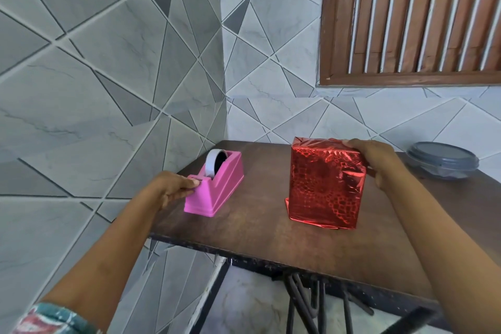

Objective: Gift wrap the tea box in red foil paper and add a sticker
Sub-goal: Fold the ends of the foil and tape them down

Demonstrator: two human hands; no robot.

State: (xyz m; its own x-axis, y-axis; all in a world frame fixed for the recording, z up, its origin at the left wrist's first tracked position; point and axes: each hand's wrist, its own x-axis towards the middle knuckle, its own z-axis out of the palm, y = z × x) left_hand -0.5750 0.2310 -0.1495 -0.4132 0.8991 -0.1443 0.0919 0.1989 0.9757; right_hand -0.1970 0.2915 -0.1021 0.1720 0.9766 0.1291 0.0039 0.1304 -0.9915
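The box, covered in red foil paper, stands upright on the brown table, right of frame centre. The right hand grasps its upper right corner, fingers curled over the top edge. The left hand, well apart at centre left, grips the near end of a pink tape dispenser. A lidded grey container sits at far right.

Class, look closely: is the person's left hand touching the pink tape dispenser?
Touching. The head view shows the left hand with its fingers pinching the cutter end of the pink tape dispenser, no gap between them.
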